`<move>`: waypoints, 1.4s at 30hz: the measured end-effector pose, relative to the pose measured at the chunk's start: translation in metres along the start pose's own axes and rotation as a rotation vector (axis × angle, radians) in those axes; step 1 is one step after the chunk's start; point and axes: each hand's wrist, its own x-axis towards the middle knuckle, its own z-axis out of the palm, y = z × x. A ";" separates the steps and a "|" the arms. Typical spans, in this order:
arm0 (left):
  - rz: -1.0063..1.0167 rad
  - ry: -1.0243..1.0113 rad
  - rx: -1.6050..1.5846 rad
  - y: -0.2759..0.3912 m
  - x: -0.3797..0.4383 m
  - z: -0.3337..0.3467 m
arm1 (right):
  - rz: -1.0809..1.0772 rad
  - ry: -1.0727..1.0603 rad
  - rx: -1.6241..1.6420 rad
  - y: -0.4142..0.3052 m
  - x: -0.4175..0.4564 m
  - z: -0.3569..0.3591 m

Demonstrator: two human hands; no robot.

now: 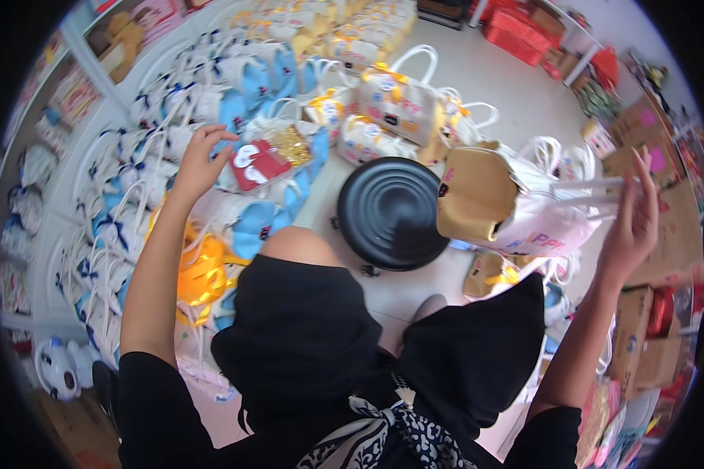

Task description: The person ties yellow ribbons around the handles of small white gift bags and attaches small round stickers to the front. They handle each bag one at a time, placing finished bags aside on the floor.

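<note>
A white gift bag with a tan bottom (481, 196) lies tipped on its side at the right, its white handles stretching to my right hand (633, 217). The fingers of that hand are raised at the handles; whether they grip them is unclear. My left hand (208, 158) is lifted with bent fingers beside a clear packet of red and gold contents (270, 158), which rests on the white and blue bags. I cannot see anything held in it. Between my hands stands a round black stool (393, 214), with white bags with yellow ribbons (399, 99) just beyond it.
Rows of white and blue bags (252, 76) fill the left floor, with a bundle of orange ribbon (202, 269) near my left knee. Shelves (88, 58) line the left wall. Cardboard boxes (669, 234) stand at the right; a red box (516, 35) sits far back.
</note>
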 end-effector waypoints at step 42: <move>-0.292 -0.243 0.187 0.007 -0.156 -0.080 | 0.312 -0.865 0.231 0.021 -0.058 0.176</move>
